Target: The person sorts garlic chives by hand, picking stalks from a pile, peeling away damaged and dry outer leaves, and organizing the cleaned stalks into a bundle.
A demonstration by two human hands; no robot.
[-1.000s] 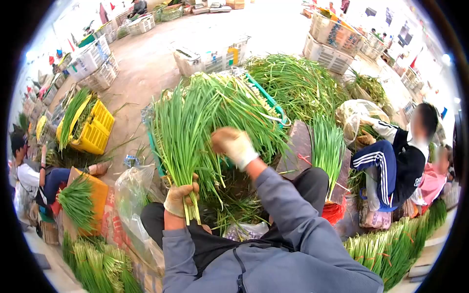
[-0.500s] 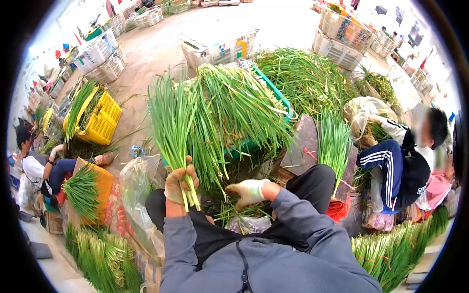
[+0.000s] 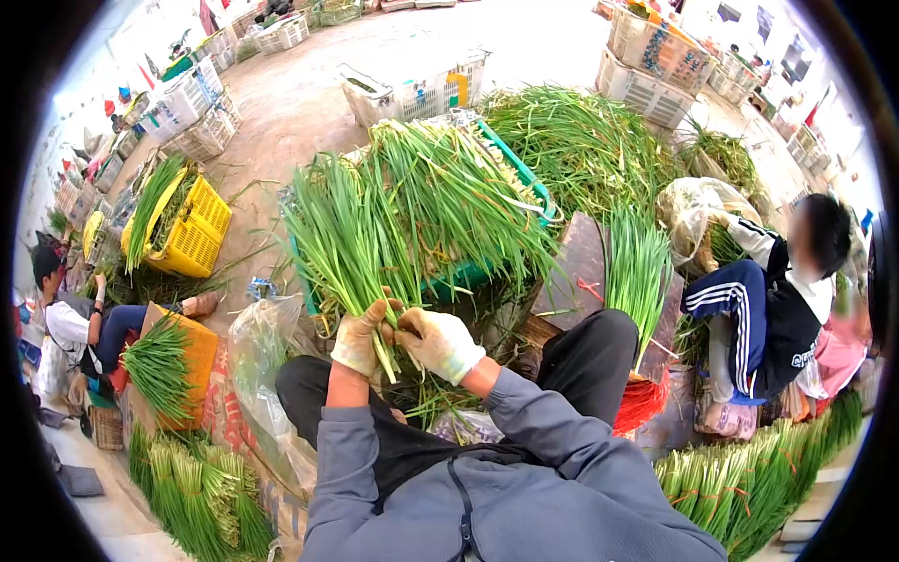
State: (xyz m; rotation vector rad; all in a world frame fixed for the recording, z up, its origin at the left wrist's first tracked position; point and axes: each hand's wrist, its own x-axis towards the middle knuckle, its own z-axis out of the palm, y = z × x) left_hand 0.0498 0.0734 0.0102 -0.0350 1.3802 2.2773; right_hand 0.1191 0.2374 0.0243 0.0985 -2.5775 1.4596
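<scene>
My left hand (image 3: 359, 343), in a pale work glove, is closed round a bunch of garlic chives (image 3: 339, 258) near the stem ends, the long leaves leaning up and away. Close against it, my gloved right hand (image 3: 442, 344) pinches at stems on the bunch's right side; exactly how many stalks it grips is hidden. Beyond both hands, more loose chives (image 3: 459, 192) lie heaped over a green basket (image 3: 524, 169). On a dark board (image 3: 567, 281) by my right knee rests a separate bunch of chives (image 3: 639, 281), with red ties (image 3: 644, 401) below it.
A big pile of chives (image 3: 581, 140) lies behind the basket. Clear plastic sheeting (image 3: 267, 351) is at my left. Tied bundles (image 3: 201, 496) stand lower left, others (image 3: 749, 482) lower right. Co-workers sit on both sides. A yellow crate (image 3: 198, 225) and white crates (image 3: 426, 94) stand farther off.
My right hand has moved up and left from above my lap to the stems by my left hand, its fingers now closing there. The held bunch has tipped slightly lower.
</scene>
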